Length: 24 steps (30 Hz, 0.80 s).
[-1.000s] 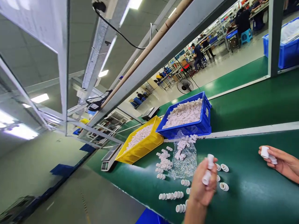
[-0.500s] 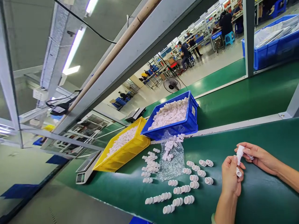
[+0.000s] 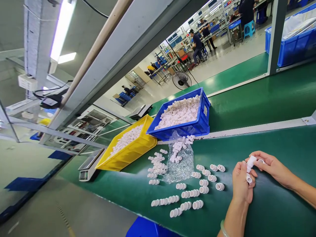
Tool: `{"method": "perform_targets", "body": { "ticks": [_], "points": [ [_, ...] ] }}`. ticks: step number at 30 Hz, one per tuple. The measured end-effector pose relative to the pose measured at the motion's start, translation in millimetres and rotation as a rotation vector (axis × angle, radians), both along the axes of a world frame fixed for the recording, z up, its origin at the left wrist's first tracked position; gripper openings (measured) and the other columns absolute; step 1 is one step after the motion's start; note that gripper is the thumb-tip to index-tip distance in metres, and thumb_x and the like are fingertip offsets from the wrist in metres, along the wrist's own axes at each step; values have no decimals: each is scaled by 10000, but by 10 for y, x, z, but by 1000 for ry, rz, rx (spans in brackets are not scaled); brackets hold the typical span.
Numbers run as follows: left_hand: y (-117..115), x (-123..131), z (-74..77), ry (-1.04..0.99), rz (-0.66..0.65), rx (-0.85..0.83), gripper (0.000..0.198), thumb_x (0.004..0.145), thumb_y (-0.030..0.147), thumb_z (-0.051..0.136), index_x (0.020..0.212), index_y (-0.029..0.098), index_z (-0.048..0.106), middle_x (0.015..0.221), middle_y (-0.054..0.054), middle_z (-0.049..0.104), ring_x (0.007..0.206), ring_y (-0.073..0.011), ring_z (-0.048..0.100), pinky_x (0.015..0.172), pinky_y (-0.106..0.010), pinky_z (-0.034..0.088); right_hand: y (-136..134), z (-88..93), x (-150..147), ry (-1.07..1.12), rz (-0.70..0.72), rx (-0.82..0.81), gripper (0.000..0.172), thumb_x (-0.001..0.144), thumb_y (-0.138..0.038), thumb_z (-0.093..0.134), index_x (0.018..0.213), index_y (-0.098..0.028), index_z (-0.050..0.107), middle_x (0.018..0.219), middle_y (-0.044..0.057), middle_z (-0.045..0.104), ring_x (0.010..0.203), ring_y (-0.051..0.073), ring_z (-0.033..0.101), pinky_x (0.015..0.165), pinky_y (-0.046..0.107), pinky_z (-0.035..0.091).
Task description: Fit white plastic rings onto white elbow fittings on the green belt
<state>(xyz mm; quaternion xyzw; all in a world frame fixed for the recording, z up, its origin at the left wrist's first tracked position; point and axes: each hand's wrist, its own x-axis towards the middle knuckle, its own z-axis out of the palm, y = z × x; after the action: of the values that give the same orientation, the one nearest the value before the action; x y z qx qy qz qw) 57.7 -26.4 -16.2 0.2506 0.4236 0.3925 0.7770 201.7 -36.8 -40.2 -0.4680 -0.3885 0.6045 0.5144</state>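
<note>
At the right of the head view, my left hand [image 3: 241, 184] is closed on a white plastic pipe fitting [image 3: 251, 162]. A second white piece [image 3: 249, 178] sticks out between its fingers. My right hand [image 3: 273, 167] pinches the upper fitting from the other side, its fingertips behind it. Another white piece [image 3: 261, 161] shows within the right hand's fingers, partly hidden. Both hands are above the green tabletop [image 3: 278, 210]. To their left, several short ribbed white fittings [image 3: 220, 186] lie on the table, some end to end.
A clear plastic bag [image 3: 181, 171] has small white parts [image 3: 176, 153] on it. Behind it are a blue crate [image 3: 182, 130] and a yellow crate [image 3: 133, 156], both full of white parts. A scale [image 3: 85, 172] stands at left. A metal rail [image 3: 256, 127] crosses the table. People work in the background.
The upper fitting has tilted to the right between my hands. Both hands stay close together in about the same place. The camera view has shifted slightly.
</note>
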Motion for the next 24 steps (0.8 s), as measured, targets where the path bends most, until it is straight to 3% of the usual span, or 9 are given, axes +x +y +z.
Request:
{"method": "perform_targets", "body": {
  "ticks": [3, 5, 9, 13, 17, 20, 24],
  "points": [
    [-85, 70, -30, -18, -57, -115, 730, 680, 809, 655, 943, 143, 511, 533, 44, 538, 349, -7, 231, 390, -180, 58, 56, -12, 17, -174, -82, 45, 455, 781, -605, 720, 1033, -233, 648, 992, 63, 730, 918, 246, 656, 832, 359, 508],
    [-185, 113, -53, -47, -204, -171, 730, 678, 848, 607, 881, 153, 516, 489, 47, 507, 329, -24, 227, 382, -190, 68, 99, -12, 2, -315, -110, 98, 426, 819, -601, 677, 1064, -253, 655, 1058, 54, 724, 948, 247, 652, 841, 366, 508],
    [-374, 131, -46, -132, -485, -187, 665, 657, 798, 675, 792, 167, 517, 471, 40, 489, 314, -44, 247, 381, -202, 102, 171, -10, -76, -572, 45, 240, 335, 898, -548, 604, 1108, -299, 679, 1115, 23, 712, 996, 240, 641, 884, 390, 497],
    [-434, 84, 8, -217, -673, -180, 615, 698, 751, 680, 729, 161, 512, 487, 40, 458, 320, -35, 248, 398, -202, 100, 234, -45, -177, -696, 229, 410, 286, 942, -456, 563, 1142, -292, 683, 1101, 32, 712, 952, 220, 638, 838, 383, 515],
    [-432, 62, 18, -200, -552, -104, 628, 755, 769, 611, 709, 150, 516, 485, 54, 398, 339, -39, 261, 402, -211, 109, 265, -94, -280, -691, 355, 495, 273, 949, -439, 559, 1124, -275, 690, 1116, 38, 710, 1013, 219, 630, 907, 386, 505],
    [-414, 44, 75, -269, -439, -67, 644, 755, 772, 615, 779, 133, 537, 533, 43, 429, 388, -49, 342, 430, -215, 153, 257, -107, -271, -679, 326, 427, 324, 939, -461, 568, 1185, -269, 653, 1192, 56, 683, 1080, 241, 618, 939, 405, 502],
    [-369, 4, 252, -329, -374, -84, 492, 641, 398, 872, 893, 144, 534, 804, -1, 553, 526, -55, 502, 490, -212, 250, 225, -101, -172, -665, 245, 337, 353, 939, -428, 546, 1252, -269, 590, 1278, 76, 630, 1158, 267, 580, 1012, 456, 473]
  ]
}}
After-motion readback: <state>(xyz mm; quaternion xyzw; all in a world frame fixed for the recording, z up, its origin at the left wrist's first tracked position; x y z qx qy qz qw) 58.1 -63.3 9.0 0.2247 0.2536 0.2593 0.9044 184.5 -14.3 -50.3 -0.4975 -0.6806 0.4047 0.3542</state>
